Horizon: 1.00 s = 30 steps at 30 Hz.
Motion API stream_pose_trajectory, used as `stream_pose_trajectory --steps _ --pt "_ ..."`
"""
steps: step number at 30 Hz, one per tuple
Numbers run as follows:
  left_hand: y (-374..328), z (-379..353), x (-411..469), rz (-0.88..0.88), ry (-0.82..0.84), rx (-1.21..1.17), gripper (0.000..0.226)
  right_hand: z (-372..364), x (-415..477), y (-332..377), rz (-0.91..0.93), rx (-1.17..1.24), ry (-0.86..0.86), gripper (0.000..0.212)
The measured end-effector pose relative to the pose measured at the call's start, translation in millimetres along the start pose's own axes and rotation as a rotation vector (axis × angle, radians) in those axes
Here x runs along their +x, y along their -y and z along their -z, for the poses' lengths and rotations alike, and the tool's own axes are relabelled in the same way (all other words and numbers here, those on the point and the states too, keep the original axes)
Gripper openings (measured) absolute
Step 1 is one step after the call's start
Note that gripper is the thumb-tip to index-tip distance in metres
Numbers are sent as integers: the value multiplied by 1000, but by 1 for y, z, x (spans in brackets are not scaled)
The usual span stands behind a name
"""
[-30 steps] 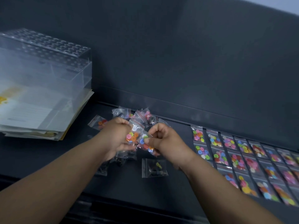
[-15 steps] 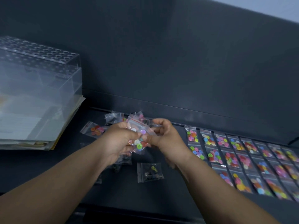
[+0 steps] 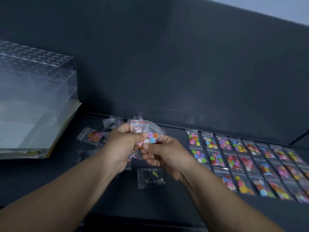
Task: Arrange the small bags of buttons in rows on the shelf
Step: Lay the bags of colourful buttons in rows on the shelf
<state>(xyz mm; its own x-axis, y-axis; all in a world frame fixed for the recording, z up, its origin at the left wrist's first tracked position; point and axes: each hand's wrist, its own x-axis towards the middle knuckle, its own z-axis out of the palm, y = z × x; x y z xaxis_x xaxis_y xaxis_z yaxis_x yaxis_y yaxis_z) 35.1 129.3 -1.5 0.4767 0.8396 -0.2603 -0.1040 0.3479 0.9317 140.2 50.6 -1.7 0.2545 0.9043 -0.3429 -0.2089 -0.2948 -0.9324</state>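
Note:
My left hand (image 3: 121, 144) grips a bunch of small clear bags of coloured buttons (image 3: 138, 129) above the dark shelf (image 3: 175, 198). My right hand (image 3: 163, 153) pinches the lower edge of one bag (image 3: 153, 137) at the front of the bunch, its buttons blue, orange and white. Loose bags lie under and behind the hands, one with orange and pink buttons (image 3: 94, 136) to the left and one with dark buttons (image 3: 150, 177) nearer me. To the right, several bags lie flat in three neat rows (image 3: 242, 159).
A clear plastic box with a perforated top (image 3: 33, 77) rests on a stack of papers (image 3: 30, 131) at the left. The shelf's dark back wall (image 3: 167, 64) rises behind everything. Its front edge (image 3: 133, 221) runs near my forearms.
Both hands have lifted the bunch slightly and turned it, so that the bag with blue and orange buttons faces up; my right hand has shifted its pinch to that bag's lower edge.

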Motion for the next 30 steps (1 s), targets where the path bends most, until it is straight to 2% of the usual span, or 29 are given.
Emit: stream_pose_trajectory --steps 5,7,10,15,21,26,30 --pt "5 -13 -12 57 109 17 22 17 -15 0 -10 -10 -37 9" --pt "6 -23 -19 75 168 43 19 30 -24 0 -13 -10 -41 12" --pt "10 -41 -29 71 171 75 25 53 -41 4 -31 8 -23 11" --pt "24 -80 -45 77 183 126 29 95 -68 2 9 134 -138 10" --pt "45 -121 -70 84 245 187 30 142 -104 -8 -11 153 -163 12" --pt "62 -149 -87 149 149 135 13 183 -126 -14 -58 105 -176 15" --pt "75 -159 -94 170 44 114 18 214 -142 -22 -94 -57 -191 19"
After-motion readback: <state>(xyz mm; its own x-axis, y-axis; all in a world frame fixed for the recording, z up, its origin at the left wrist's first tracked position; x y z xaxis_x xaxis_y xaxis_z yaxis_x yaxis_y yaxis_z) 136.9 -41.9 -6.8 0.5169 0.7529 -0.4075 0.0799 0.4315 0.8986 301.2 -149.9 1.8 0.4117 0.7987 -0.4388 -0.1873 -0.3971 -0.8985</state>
